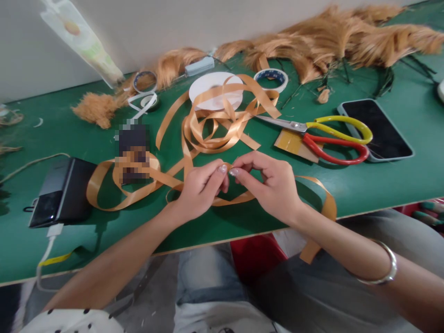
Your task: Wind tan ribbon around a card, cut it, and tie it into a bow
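Note:
My left hand (pixel 202 187) and my right hand (pixel 268 185) meet above the front part of the green table, thumbs and forefingers pinched close together. Between the fingertips a small bit of the orange satin ribbon (pixel 233 200) shows, and both hands pinch it. The ribbon runs below my hands, and one end hangs over the table edge by my right forearm. More of it lies in loose loops behind my hands, over a white spool (pixel 202 85). Scissors (pixel 298 127) with one yellow and one red handle lie slightly open, beyond my right hand.
A phone (pixel 378 132) lies at the right, partly under the scissors' handles. Bundles of tan fibre (pixel 301 46) line the back. A tape roll (pixel 272 79) sits behind the ribbon. At the left stands a black power bank (pixel 65 192) with a white cable.

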{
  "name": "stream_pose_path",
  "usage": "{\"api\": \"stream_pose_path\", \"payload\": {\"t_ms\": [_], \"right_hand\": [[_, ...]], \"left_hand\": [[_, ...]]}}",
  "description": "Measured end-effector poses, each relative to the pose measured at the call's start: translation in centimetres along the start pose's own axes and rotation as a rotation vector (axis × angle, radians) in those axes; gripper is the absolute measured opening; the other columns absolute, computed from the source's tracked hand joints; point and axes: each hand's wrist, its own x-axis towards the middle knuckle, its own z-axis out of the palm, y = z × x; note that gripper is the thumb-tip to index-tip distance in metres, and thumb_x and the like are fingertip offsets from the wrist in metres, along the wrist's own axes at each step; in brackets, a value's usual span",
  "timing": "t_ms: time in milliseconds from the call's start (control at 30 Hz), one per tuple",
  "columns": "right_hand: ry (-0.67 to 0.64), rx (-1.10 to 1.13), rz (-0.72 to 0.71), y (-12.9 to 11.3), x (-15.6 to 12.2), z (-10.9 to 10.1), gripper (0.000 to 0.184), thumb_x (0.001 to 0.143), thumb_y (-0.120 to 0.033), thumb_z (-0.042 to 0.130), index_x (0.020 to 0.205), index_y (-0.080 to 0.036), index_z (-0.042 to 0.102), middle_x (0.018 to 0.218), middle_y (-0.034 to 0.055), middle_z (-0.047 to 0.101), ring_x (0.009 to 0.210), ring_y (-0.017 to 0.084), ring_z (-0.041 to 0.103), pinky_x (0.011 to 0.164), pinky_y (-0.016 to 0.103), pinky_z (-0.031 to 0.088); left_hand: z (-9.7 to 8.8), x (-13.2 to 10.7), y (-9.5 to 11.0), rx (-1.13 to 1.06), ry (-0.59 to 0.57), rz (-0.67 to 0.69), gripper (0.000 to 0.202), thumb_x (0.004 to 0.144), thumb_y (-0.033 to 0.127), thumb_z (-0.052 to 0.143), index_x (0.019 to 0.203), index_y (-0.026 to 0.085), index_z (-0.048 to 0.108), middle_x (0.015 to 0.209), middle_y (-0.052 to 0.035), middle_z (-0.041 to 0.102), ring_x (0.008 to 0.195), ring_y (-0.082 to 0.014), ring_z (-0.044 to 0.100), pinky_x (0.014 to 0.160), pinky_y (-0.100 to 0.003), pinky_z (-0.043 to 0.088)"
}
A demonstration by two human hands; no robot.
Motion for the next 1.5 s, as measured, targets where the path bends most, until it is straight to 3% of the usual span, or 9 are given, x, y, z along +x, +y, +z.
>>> {"api": "stream_pose_path", "payload": {"t_ms": [300,667,1000,1233,1500], "right_hand": [[0.03,0.026,-0.015,0.1,0.1,0.1,0.007,0.077,-0.014,0.06,0.072,-0.015,0.063,0.06,-0.0035,0.06,0.057,0.007,0.052,0.055,0.019,0.04],[0.002,0.074,0.026,0.1,0.1,0.1,0.008,0.076,-0.013,0.058,0.07,-0.016,0.063,0.058,-0.0039,0.058,0.056,0.007,0.051,0.056,0.021,0.04],[-0.028,0.177,0.133,0.4,0.6,0.0,0.008,0.077,-0.016,0.058,0.069,-0.014,0.059,0.055,-0.0038,0.055,0.052,0.007,0.049,0.051,0.02,0.038],[0.101,0.183,0.122,1.1,1.5,-1.0,0.008,0.076,-0.017,0.059,0.067,-0.016,0.057,0.054,-0.0036,0.053,0.05,0.007,0.048,0.048,0.021,0.038],[0.259,0.091,0.047,2.1,3.1,-3.1,0.014,0.078,-0.019,0.06,0.065,-0.02,0.055,0.053,-0.0026,0.051,0.048,0.009,0.048,0.046,0.025,0.039]], "left_hand": [[-0.1,0.0,0.0,0.004,-0.009,-0.017,0.038,0.094,0.035,0.035,0.062,0.018,0.047,0.05,0.0017,0.05,0.046,-0.0081,0.048,0.047,-0.022,0.038],[0.1,0.3,0.2,-0.061,0.065,-0.043,0.038,0.093,0.034,0.036,0.061,0.017,0.047,0.052,0.0019,0.052,0.045,-0.0066,0.047,0.045,-0.02,0.038],[-0.1,1.1,0.0,-0.184,0.208,-0.104,0.035,0.092,0.031,0.039,0.062,0.017,0.048,0.048,0.0031,0.052,0.039,-0.0055,0.043,0.039,-0.018,0.035],[-0.8,1.6,-1.1,-0.218,0.276,-0.145,0.033,0.09,0.042,0.044,0.068,0.018,0.052,0.043,0.0058,0.038,0.038,-0.0058,0.035,0.037,-0.02,0.026],[-1.5,2.0,-1.8,-0.123,0.176,-0.133,0.034,0.086,0.047,0.047,0.068,0.018,0.054,0.046,0.006,0.031,0.04,-0.0065,0.03,0.038,-0.022,0.023]]}}
